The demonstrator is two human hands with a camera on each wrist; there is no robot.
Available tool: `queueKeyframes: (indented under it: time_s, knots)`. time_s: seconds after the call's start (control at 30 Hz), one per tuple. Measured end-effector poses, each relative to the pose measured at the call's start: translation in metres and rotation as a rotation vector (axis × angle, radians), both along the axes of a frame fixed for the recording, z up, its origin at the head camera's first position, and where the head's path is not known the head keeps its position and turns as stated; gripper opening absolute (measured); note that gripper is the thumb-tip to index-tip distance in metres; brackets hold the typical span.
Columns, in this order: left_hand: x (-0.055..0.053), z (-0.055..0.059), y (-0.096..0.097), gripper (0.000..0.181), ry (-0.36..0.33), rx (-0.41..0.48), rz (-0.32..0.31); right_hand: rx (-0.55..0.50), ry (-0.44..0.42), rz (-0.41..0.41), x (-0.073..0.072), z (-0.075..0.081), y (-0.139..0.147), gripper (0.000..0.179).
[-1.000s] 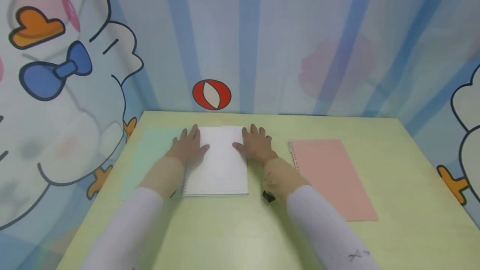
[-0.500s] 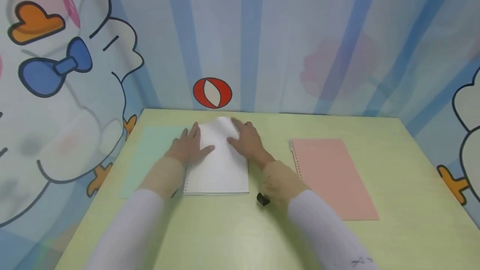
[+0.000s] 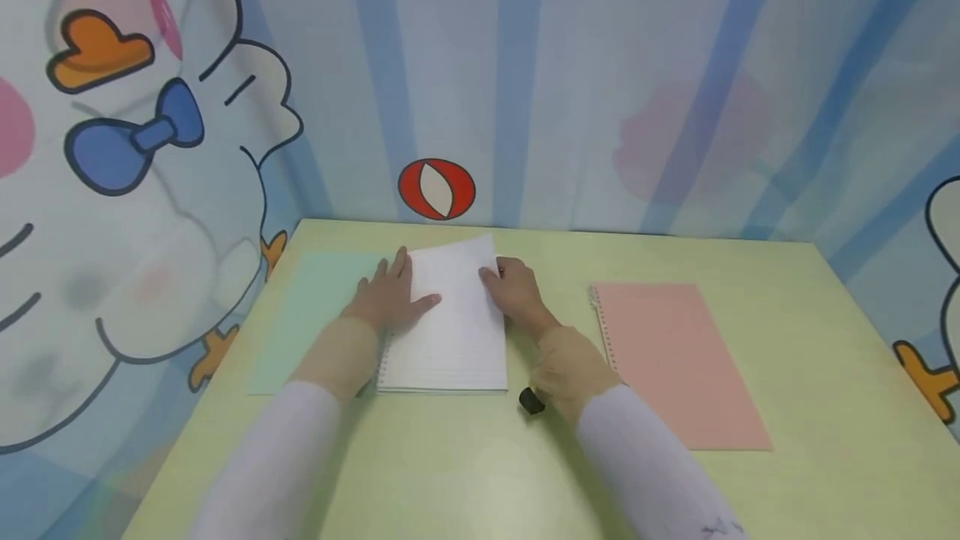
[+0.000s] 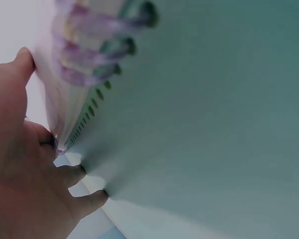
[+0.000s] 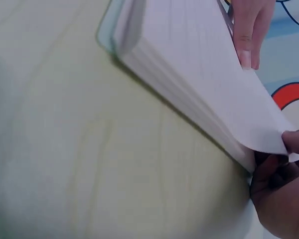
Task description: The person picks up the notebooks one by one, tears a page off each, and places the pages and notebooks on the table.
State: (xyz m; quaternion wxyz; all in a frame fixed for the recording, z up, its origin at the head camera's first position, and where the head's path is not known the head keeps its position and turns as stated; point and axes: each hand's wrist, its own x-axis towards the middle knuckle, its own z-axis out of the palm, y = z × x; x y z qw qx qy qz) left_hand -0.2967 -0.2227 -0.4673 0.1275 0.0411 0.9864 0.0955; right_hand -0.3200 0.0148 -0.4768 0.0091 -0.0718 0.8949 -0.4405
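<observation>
An open spiral notebook (image 3: 450, 348) lies with its white lined pages up and its pale green cover (image 3: 318, 298) spread to the left. My left hand (image 3: 386, 294) rests over the binding side, fingers straight and thumb out across the page. In the left wrist view the coil binding (image 4: 97, 69) stands beside the spread cover. At the upper right, my right hand (image 3: 517, 290) pinches the top page (image 3: 476, 252) by its edge, thumb above and fingers curled beneath. That page (image 5: 259, 124) bends up from the stack of sheets (image 5: 189, 107) in the right wrist view.
A pink spiral notebook (image 3: 682, 365) lies closed to the right on the pale yellow table (image 3: 450, 465). Near my right wrist is a small black object (image 3: 532, 401). A wall with cartoon pictures (image 3: 570, 90) stands behind the table.
My right hand has gone from lying flat along the page's right edge to pinching the upper right edge, which has lifted. The left hand stays on the binding side.
</observation>
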Motion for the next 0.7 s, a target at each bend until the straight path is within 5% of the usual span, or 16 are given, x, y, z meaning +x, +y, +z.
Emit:
queueKeyframes:
  time_s: [0.47,0.7]
  knots:
    - [-0.001,-0.002,-0.001,0.110,-0.027,0.023,0.004,-0.073,0.036,0.097,0.004,-0.009,0.014,0.037]
    - [0.011,0.012,0.005,0.106,-0.008,0.063,-0.003,-0.107,0.070,0.148,0.006,-0.012,0.019,0.040]
